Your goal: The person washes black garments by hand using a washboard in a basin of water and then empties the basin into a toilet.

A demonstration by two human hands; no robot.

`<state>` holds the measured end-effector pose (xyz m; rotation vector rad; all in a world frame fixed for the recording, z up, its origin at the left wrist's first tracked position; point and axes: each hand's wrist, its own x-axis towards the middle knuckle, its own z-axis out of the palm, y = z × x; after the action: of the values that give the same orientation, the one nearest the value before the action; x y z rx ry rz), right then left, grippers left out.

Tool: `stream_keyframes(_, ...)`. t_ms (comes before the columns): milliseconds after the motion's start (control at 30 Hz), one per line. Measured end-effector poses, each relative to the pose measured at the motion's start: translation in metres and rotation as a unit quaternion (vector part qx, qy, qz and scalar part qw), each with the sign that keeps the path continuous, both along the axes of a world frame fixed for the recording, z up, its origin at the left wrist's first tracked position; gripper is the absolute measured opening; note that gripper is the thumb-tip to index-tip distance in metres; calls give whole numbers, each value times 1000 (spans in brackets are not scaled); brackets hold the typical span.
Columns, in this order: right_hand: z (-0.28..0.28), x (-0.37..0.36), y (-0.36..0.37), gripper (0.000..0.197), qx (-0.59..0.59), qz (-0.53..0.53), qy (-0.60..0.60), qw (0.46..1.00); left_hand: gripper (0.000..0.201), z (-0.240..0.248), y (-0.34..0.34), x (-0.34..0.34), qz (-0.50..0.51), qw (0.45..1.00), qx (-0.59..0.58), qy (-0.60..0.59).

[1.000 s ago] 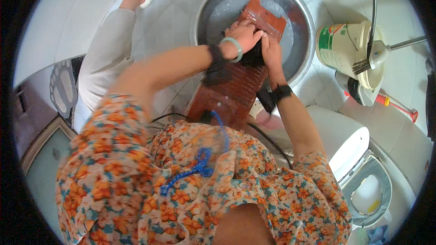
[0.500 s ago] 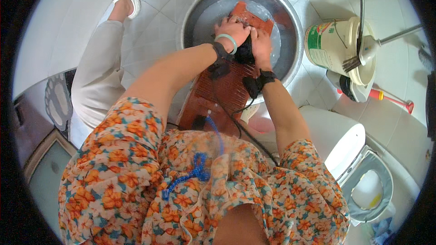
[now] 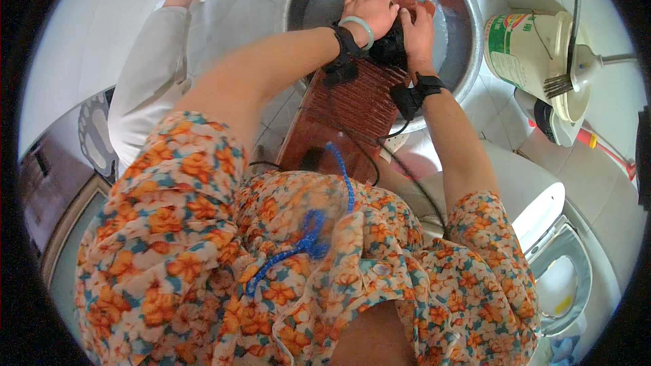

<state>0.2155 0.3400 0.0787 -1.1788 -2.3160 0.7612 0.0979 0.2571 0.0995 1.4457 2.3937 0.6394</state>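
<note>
A reddish-brown ridged washboard leans from my lap into a round metal basin of cloudy water. On its upper part lies a bunched, wet-looking black cloth. My left hand presses over the cloth's far left side, fingers bent and closed on it; a pale bangle circles that wrist. From the right, my right hand grips the cloth's edge, its fingertips against the board. The cloth's underside and part of the fingers' hold are hidden. Both wrists wear black straps with small boxes.
Right of the basin stands a cream bucket with a brush at its mouth. A white toilet with a padded seat is at the lower right. Another person's leg in pale trousers extends on the left. A dark cable hangs near my lap.
The view has shifted, so the basin, bucket and leg sit higher and the basin further right. Both hands stay on the black cloth against the washboard.
</note>
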Motion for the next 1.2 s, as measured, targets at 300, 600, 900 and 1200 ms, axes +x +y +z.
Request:
stream_keyframes(300, 85, 69, -125, 16, 4, 96, 46, 994, 19, 64, -126, 36, -134, 981, 131, -44)
stream_keyframes(600, 6, -5, -8, 26, 49, -23, -14, 998, 38, -4, 6, -1, 14, 984, 132, 121)
stream_keyframes(900, 87, 69, -122, 23, 29, 89, 42, 995, 17, 73, -120, 37, -130, 983, 91, -97)
stream_keyframes(1200, 5, -2, 3, 27, 48, -30, 8, 998, 31, 10, 20, 0, 5, 994, 84, 72)
